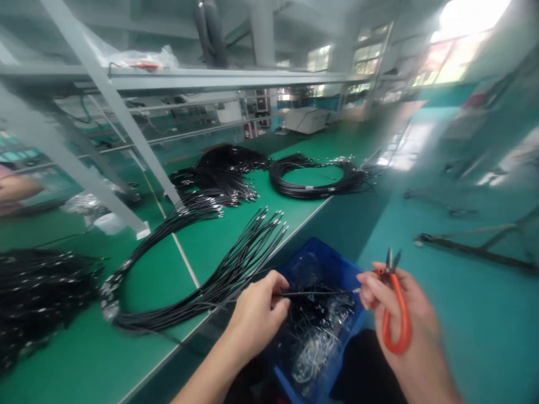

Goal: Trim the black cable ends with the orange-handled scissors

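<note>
A thin black cable point(315, 293) runs across between my hands, above a blue bin point(343, 264). My left hand point(256, 308) is closed, pinching the cable between thumb and fingers. In my right hand point(416, 325) lie orange-handled pliers point(404, 317), held against the palm with their jaws pointing up and slightly apart. The thumb and fingertips of that hand meet at the cable's metal-tipped end. Left of my left hand, a curved bundle of black cables point(158, 320) lies on the green table, its loose ends fanned near the edge.
Inside the bin are black and clear scraps point(315, 350). More cable heaps point(227, 160) and a coil point(295, 188) lie farther along the green table point(185, 359). Grey shelf posts point(130, 134) rise from it. At far left shows another person's arm point(19, 188). A metal stand point(475, 252) is on the floor.
</note>
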Motion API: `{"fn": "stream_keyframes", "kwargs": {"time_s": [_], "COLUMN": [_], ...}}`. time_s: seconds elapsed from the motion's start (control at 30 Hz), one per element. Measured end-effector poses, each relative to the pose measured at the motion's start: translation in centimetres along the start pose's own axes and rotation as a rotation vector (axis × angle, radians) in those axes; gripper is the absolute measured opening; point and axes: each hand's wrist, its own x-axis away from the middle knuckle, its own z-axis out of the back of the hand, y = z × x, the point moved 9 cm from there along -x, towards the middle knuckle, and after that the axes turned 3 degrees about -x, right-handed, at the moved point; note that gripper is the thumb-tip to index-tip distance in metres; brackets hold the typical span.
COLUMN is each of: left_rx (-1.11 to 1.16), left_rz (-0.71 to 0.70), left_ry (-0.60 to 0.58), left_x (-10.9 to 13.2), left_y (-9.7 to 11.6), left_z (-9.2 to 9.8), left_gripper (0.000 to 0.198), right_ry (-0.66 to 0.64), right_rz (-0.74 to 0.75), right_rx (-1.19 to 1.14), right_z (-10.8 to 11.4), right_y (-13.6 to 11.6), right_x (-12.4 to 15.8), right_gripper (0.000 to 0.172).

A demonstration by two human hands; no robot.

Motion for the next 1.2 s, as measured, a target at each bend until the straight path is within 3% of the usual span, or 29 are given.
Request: {"fn": "stream_keyframes", "kwargs": {"time_s": [0.17,0.3,0.4,0.53,0.63,0.87,1.2], "left_rx": [0.241,0.277,0.379,0.725,0.862,0.873,0.925], "left_rz": [-0.165,-0.268,-0.240,-0.054,-0.003,0.013,0.058], "left_ry": [-0.057,0.064,0.125,0.039,0.029,0.037,0.074], "left_x": [0.0,0.0,-0.1,-0.2,0.0,0.2,0.9], "left_y": [7.2,9.3,8.5,6.2,5.4,4.8,3.9], "left_z": [0.1,0.8,0.8,-1.0,-2.0,-3.2,-3.3], "left_gripper": [0.012,0.017,0.013,0.014,0.015,0.018,0.016], "right_ry": [0.044,0.015,-0.080,-0.166,-0.159,-0.150,-0.121], "right_rz": [0.003,-0.029,-0.107,-0.178,-0.175,-0.171,-0.213], "right_rx": [-0.049,-0.031,-0.071,-0.177,-0.193,-0.178,-0.112], "right_z": [0.6,0.7,-0.6,-2.4,-2.9,-2.8,-3.3], "right_y": [0.2,0.8,1.7,2.3,2.3,3.0,2.7], "right_x": [-0.5,0.1,1.7,3.4,3.4,2.7,3.3], "right_gripper": [0.026,0.027,0.034,0.035,0.035,0.038,0.037]}}
